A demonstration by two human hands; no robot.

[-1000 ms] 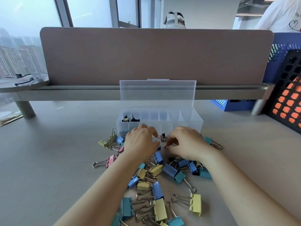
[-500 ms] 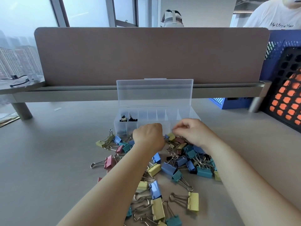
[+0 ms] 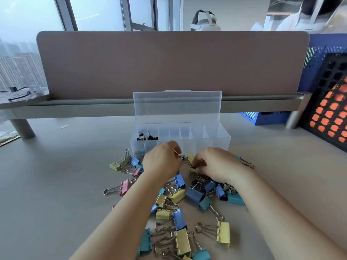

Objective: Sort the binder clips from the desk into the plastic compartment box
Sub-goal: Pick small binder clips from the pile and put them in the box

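Left hand and right hand, fingers curled, pinch small binder clips together just before the open compartment box.

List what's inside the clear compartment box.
A few small black clips sit in the two back-left compartments of the box. The other back compartments show no clips. The left hand and right hand cover part of the front row, hiding its contents.
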